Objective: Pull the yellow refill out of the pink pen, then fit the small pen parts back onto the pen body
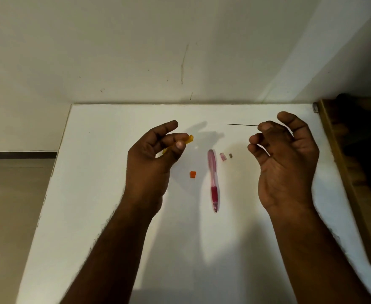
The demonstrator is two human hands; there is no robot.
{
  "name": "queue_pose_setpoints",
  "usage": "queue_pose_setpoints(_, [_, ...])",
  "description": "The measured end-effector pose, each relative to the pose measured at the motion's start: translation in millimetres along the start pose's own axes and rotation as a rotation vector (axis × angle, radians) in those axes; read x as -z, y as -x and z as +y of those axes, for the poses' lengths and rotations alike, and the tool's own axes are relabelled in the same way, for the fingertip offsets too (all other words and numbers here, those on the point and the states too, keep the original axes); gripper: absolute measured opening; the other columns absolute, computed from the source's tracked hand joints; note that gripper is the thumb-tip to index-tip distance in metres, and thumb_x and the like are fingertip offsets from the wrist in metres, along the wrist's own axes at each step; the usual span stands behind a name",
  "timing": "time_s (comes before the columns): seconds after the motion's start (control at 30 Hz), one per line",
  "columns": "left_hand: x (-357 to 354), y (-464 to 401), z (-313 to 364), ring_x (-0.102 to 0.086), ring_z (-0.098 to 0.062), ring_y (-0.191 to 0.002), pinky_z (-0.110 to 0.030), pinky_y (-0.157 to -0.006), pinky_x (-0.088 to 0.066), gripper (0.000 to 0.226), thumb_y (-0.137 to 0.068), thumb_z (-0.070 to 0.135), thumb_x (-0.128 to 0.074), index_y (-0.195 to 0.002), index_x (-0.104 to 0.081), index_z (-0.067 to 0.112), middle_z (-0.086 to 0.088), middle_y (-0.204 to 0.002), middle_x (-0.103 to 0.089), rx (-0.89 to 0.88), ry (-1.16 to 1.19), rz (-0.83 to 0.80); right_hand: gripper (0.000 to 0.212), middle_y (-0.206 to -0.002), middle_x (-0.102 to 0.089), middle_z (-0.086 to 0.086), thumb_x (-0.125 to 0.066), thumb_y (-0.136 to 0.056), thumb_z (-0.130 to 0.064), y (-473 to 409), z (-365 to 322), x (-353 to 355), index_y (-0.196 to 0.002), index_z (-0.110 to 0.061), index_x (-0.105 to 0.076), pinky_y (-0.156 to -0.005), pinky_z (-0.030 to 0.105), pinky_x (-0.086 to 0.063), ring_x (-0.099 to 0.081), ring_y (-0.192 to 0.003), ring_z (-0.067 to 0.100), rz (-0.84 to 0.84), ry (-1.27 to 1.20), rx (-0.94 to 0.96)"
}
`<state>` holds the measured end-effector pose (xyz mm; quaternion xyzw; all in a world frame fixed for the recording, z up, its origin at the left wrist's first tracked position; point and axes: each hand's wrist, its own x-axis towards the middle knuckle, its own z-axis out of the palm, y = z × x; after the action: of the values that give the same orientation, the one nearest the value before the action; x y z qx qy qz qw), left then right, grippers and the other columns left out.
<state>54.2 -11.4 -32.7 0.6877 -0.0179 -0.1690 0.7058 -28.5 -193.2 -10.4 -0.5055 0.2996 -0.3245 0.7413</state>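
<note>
My left hand [151,159] is raised over the white table [105,194] and pinches a small translucent orange tube [190,139] between thumb and fingers. My right hand [285,163], palm turned toward me, pinches a thin dark lead [241,124] that sticks out leftward from its fingertips. Between the hands a pink mechanical pencil [213,181] lies lengthwise on the table. Beside the pencil's far end sit a small pink cap [223,157] and a tiny grey piece [231,155]. A small orange cap [192,174] lies left of the pencil.
The table stands against a pale wall [158,51] at the back. A brown wooden piece of furniture [342,172] borders the table's right edge. To the left, the table drops off to a beige floor [11,205].
</note>
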Motion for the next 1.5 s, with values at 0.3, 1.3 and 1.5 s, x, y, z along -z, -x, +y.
queue_pose_setpoints(0.3, [2,-4,-16,-0.069,-0.003,-0.103,-0.042,-0.104,-0.050,0.033,-0.085,0.018,-0.080,-0.114,-0.074,0.032,0.019,-0.093,-0.078,-0.070,-0.553,0.101,0.022,-0.084,-0.072,0.001,-0.069,-0.092,-0.002,1,3,-3,-0.108,-0.016,-0.064,-0.067,0.029,-0.058,-0.068,-0.066,0.015,0.010,0.029,-0.053])
queue_pose_setpoints(1.3, [-17,10,1,-0.059,-0.006,-0.112,-0.053,-0.100,-0.046,0.026,-0.076,0.056,-0.074,-0.093,-0.079,0.037,0.027,-0.100,-0.073,-0.257,-0.594,0.008,0.031,-0.085,-0.078,-0.008,-0.075,-0.089,-0.018,4,16,-2,-0.115,-0.026,-0.061,-0.085,0.051,-0.061,-0.075,-0.081,0.021,-0.198,0.529,-0.012])
queue_pose_setpoints(1.5, [-19,9,-4,-0.067,-0.005,-0.099,-0.034,-0.088,-0.054,0.003,-0.084,0.037,-0.081,-0.084,-0.080,0.034,0.021,-0.091,-0.076,-0.198,-0.488,0.019,0.037,-0.092,-0.077,-0.006,-0.078,-0.088,-0.026,4,17,-4,-0.121,-0.024,-0.061,-0.077,0.036,-0.064,-0.076,-0.083,0.018,-0.212,0.469,-0.102])
